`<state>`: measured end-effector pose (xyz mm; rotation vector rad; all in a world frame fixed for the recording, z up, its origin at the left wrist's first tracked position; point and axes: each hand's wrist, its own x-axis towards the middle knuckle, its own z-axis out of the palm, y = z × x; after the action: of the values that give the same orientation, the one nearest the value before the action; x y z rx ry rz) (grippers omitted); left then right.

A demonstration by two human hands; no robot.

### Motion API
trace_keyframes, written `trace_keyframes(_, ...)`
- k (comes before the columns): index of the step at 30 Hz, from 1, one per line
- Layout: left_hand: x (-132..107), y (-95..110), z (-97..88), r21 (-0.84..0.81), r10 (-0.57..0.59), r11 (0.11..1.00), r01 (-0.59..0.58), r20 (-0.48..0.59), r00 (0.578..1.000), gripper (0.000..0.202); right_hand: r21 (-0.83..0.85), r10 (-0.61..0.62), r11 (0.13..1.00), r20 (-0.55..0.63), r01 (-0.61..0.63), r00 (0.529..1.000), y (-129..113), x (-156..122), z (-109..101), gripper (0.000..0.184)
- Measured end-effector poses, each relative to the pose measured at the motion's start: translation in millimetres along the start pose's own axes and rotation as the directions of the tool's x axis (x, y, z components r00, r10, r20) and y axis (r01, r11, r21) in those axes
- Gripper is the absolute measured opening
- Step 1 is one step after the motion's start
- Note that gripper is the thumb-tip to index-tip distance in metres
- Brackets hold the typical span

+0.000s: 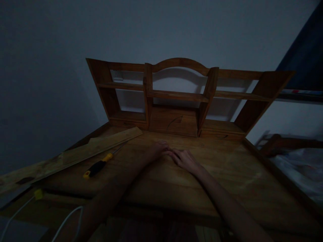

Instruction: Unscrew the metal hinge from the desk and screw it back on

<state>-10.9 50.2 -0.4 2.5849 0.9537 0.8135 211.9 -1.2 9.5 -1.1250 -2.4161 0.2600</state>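
Both hands meet low over the middle of the wooden desk, their fingertips touching or nearly so. My left hand has its fingers curled and pressed together. Across from it, my right hand is closed too, thumb and fingers drawn in toward the left fingertips. Whatever lies between them, if anything, is too small and dark to make out. To the left of my left forearm rests a screwdriver with a black and yellow handle, its shaft pointing toward the back.
Long wooden boards lie along the desk's left side, sticking out past its front edge. A wooden shelf unit with small drawers stands at the back against the wall. A white cable hangs at the lower left. Plastic bags are on the right.
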Motion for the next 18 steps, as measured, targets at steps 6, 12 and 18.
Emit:
trace_keyframes(6,2,0,-2.3,0.073,0.014,0.997,-0.015,0.015,1.0,0.032,0.005,-0.012,1.0,0.026,0.012,1.0,2,0,1,0.038)
trace_keyframes(12,1,-6,-0.3,0.102,0.01,0.995,-0.009,-0.009,1.0,0.039,-0.059,0.008,0.998,0.039,-0.006,0.999,4,-1,-6,0.036)
trace_keyframes(18,0,0,-0.8,0.105,-0.028,0.994,0.033,-0.05,0.998,0.037,-0.075,0.011,0.997,0.022,-0.01,1.0,2,-2,-12,0.039)
